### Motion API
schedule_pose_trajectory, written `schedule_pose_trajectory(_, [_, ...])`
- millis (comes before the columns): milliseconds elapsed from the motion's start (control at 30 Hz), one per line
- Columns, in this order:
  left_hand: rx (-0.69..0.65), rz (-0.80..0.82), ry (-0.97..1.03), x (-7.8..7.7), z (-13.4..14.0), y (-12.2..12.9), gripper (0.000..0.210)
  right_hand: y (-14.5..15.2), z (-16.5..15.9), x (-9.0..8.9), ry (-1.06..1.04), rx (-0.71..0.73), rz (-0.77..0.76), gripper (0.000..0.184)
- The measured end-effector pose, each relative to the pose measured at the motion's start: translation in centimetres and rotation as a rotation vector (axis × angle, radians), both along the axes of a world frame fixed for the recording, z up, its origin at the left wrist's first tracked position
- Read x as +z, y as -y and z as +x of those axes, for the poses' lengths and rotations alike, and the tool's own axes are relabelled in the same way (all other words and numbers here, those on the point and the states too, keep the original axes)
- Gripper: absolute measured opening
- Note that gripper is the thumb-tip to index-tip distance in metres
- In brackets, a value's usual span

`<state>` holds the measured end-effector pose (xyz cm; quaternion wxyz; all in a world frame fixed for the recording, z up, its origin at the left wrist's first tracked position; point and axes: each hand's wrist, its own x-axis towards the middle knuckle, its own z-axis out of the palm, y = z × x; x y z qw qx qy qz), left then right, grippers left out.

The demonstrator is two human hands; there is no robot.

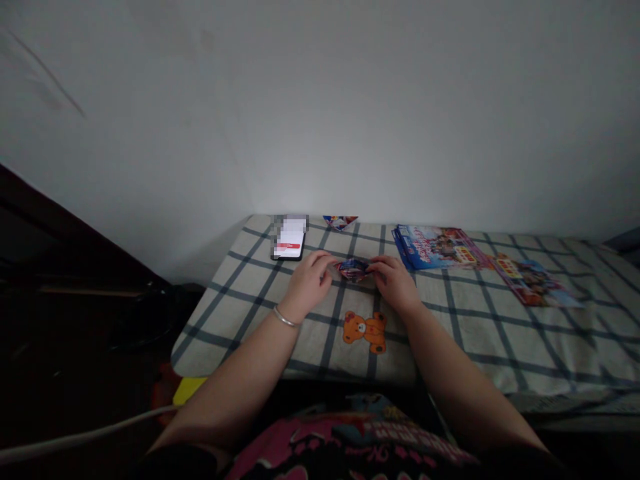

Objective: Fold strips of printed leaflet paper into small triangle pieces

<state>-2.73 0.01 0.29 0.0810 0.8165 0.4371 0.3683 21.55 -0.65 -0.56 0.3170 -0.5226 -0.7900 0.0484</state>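
Between my two hands is a small piece of folded, colourful printed paper [353, 269], just above or on the checked cloth. My left hand [311, 280] pinches its left end, and a silver bangle circles that wrist. Its right end is gripped by the fingertips of my right hand [396, 283]. Farther back, near the wall, lies a folded paper triangle [341, 222] with a similar print. A phone [290, 238] with a lit screen rests behind my left hand. To the right of my right hand sits a stack of printed leaflets [433, 247].
More leaflets [535, 281] lie farther right on the checked tablecloth [470, 320]. An orange bear picture [366, 331] is on the cloth near the front edge. A white wall [320, 107] rises directly behind the table. A pale cable [90, 437] runs at lower left.
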Motion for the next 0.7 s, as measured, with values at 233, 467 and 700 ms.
schedule_pose_trajectory(233, [0.06,-0.014,-0.009,-0.1,0.0,0.1,0.035,-1.9,2.6,1.3,-0.033,-0.259,-0.033,0.022])
schedule_pose_trajectory(467, [0.016,-0.046,-0.05,-0.3,0.1,0.0,0.029,-5.1,3.1,3.4,0.2,-0.392,-0.07,0.028])
schedule_pose_trajectory(700, [0.016,-0.067,-0.07,-0.2,0.1,0.1,0.027,-9.6,3.5,3.7,0.268,-0.438,-0.108,0.031])
